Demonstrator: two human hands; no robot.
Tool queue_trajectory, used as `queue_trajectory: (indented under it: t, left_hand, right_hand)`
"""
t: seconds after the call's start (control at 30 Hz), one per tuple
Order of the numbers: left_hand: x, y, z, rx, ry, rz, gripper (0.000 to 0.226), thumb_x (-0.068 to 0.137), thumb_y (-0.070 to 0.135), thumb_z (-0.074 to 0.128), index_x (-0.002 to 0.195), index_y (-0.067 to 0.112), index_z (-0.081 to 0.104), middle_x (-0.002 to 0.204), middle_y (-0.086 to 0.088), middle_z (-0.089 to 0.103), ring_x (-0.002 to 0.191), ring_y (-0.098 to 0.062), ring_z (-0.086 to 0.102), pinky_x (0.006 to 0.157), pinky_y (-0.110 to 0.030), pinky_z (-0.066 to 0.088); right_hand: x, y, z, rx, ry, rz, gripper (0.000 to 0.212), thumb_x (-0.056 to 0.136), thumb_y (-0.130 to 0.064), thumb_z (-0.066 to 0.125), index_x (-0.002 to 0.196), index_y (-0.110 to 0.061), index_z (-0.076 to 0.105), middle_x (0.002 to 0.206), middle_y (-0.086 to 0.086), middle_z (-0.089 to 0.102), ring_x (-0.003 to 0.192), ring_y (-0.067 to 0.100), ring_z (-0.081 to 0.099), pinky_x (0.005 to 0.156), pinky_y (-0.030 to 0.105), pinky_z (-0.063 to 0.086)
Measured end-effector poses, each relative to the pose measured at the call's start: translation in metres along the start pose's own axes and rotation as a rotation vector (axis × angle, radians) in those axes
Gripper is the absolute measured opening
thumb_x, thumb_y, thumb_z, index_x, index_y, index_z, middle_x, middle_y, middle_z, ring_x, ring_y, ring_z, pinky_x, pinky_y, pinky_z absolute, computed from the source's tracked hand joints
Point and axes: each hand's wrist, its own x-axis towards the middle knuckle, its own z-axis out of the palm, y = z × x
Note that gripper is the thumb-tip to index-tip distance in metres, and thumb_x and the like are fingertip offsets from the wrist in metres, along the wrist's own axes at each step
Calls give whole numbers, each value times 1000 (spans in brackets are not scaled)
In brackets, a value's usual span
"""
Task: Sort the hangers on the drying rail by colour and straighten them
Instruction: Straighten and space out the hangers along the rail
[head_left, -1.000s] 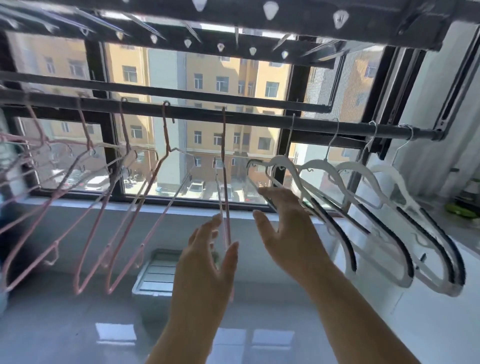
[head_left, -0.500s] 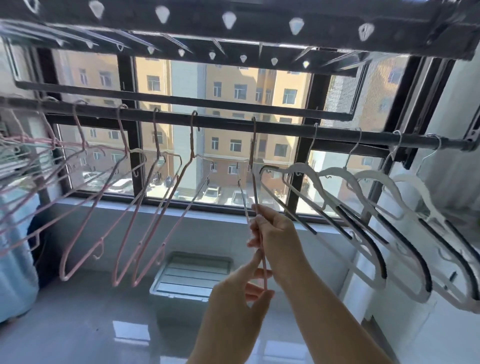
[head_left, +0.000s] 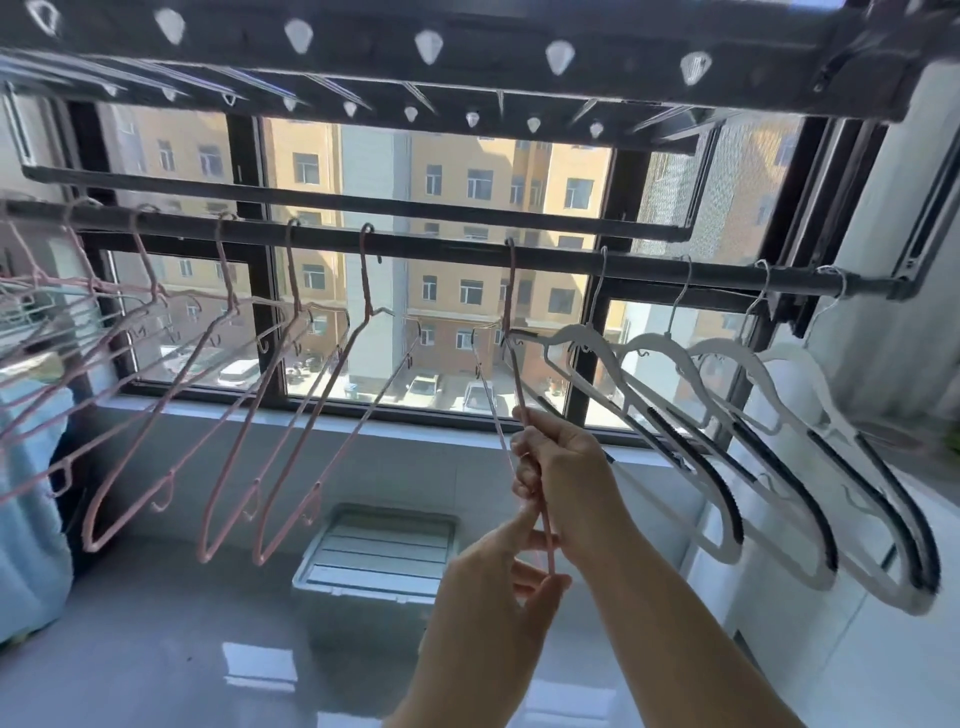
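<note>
Glossy grey floor tiles (head_left: 156, 649) lie below a window (head_left: 457, 171) facing apartment blocks. On the drying rail (head_left: 675, 270), one pink wire hanger (head_left: 511, 322) hangs between pink hangers (head_left: 234, 415) and white hangers (head_left: 727, 467). The right hand (head_left: 566, 478) grip pinches its wires; the left hand (head_left: 493, 597) grip pinches its lower tip.

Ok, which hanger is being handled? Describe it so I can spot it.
Follow the dark rail across the window, past the pink hangers on the left. The held hanger is the lone pink one next to the white hangers; it alone hangs edge-on, gripped by the left hand and right hand.
</note>
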Motion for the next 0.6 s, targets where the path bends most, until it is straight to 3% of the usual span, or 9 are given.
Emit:
queue_trajectory:
  t: [0.07, 0.13, 0.2, 0.27, 0.3, 0.4, 0.5, 0.57, 0.6]
  left_hand:
    - [-3, 1, 2, 1, -11, -23, 72, 75, 15, 71, 108, 61, 26, 93, 30, 58, 77, 9, 62, 69, -6, 49]
    - [-9, 1, -1, 41, 16, -36, 62, 71, 31, 73, 110, 58, 34, 99, 31, 55, 89, 10, 58, 77, -11, 51]
    - [-14, -2, -15, 184, 186, 29, 48, 69, 51, 64, 113, 48, 45, 104, 32, 51, 99, 8, 52, 78, -14, 51]
    - [-15, -6, -36, 338, 451, 120, 49, 74, 50, 51, 119, 30, 47, 108, 20, 53, 98, 1, 52, 79, -19, 48]
    - [-15, -10, -50, 390, 569, 132, 50, 78, 44, 48, 122, 20, 46, 111, 9, 55, 99, -6, 52, 84, -27, 47]
    - [-15, -20, -89, 462, 738, 44, 50, 82, 24, 54, 125, 3, 41, 117, -15, 53, 103, -30, 53, 85, -52, 48]
    - [-16, -38, -111, 561, 669, -24, 45, 82, 14, 58, 123, 0, 43, 113, -23, 57, 100, -37, 57, 81, -52, 50]
    - [-18, -47, -121, 517, 594, -60, 37, 84, 16, 55, 119, 5, 48, 110, -19, 61, 97, -35, 61, 79, -50, 52]
    - [-19, -52, -127, 472, 554, -81, 33, 85, 19, 52, 117, 10, 50, 108, -14, 63, 95, -31, 62, 79, -48, 53]
  right_hand:
    - [-1, -2, -2, -65, -14, 10, 26, 95, -5, 40, 116, -7, 55, 66, 0, 53, 43, 5, 47, 45, 20, 44]
    - [-3, -5, -3, -196, -27, 5, 26, 96, -13, 41, 121, -10, 50, 81, 2, 59, 64, 12, 58, 61, 24, 52]
    - [-8, -8, -4, -484, -5, -84, 38, 96, -25, 42, 132, -12, 42, 110, 4, 58, 100, 21, 59, 87, 32, 48]
    - [-18, -11, -1, -722, 38, -261, 52, 93, -29, 46, 141, -18, 29, 139, -1, 41, 128, 17, 41, 106, 31, 34]
    - [-26, -14, 3, -754, 40, -359, 55, 92, -28, 47, 143, -21, 25, 142, -6, 35, 132, 11, 33, 109, 26, 28]
    - [-46, -18, 23, -729, -53, -497, 57, 90, -25, 50, 142, -27, 24, 133, -18, 32, 128, -2, 29, 107, 17, 22]
    - [-54, -6, 54, -682, -208, -384, 56, 91, -27, 49, 141, -32, 23, 133, -20, 33, 103, -17, 39, 97, 13, 29]
    - [-54, 5, 80, -683, -281, -282, 56, 92, -29, 47, 142, -31, 22, 129, -20, 34, 87, -16, 44, 93, 14, 31]
    - [-52, 11, 92, -678, -295, -249, 56, 93, -29, 46, 143, -29, 21, 129, -17, 35, 89, -14, 46, 94, 17, 32]
